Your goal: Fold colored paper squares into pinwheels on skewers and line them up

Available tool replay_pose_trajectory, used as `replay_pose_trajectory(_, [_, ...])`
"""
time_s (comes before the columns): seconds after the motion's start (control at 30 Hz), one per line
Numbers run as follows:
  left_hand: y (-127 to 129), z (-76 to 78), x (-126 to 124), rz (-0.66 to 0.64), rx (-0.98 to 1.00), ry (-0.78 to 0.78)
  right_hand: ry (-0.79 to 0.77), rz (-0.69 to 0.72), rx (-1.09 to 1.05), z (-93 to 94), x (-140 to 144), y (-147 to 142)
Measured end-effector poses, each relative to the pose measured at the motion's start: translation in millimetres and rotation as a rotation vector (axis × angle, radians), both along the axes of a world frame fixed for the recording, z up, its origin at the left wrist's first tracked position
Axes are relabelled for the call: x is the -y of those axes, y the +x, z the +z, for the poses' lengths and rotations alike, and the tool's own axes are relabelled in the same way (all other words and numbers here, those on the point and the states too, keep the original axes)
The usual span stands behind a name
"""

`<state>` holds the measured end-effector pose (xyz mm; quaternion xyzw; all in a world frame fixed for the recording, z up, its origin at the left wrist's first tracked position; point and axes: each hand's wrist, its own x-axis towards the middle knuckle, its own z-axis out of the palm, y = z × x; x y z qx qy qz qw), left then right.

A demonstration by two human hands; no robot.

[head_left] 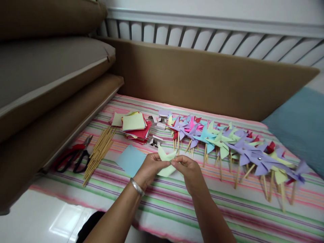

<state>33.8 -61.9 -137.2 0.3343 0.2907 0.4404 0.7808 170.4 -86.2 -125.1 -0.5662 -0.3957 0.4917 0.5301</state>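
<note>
1. Left hand (151,165) and right hand (188,168) both pinch a pale green paper square (166,161), held just above the striped cloth (227,206).
2. Paper looks partly folded; the fingers hide the centre.
3. Blue paper sheet (129,159) lies just left of the hands.
4. Finished pinwheels (227,143) lie in a row to the right; wooden sticks (100,152) and scissors (74,156) to the left.

No text, label, brand, number or sign can be read anywhere in view. The paper squares (134,123) stacked left of the pinwheel row (227,141) show plain coloured faces only. The pinwheels themselves carry no print. The scissors (73,157), further left of the pinwheel row, show no legible mark on handles or blades. The striped cloth (177,199) under the row bears a pattern only.
</note>
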Motion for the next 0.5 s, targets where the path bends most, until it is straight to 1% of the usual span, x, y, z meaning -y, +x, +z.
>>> replay_pose_trajectory(0.17, [1.7,0.3,0.8,0.020,-0.012,-0.038,-0.003,0.050,0.011,-1.9,0.2,4.1])
replay_pose_trajectory(0.33, [4.2,-0.8,0.4,0.042,-0.015,-0.064,-0.015,0.033,0.043,-2.9,1.3,5.0])
replay_pose_trajectory(0.5, [4.1,3.0,0.8,0.045,0.014,-0.061,0.005,0.017,0.060,2.0,1.2,1.5])
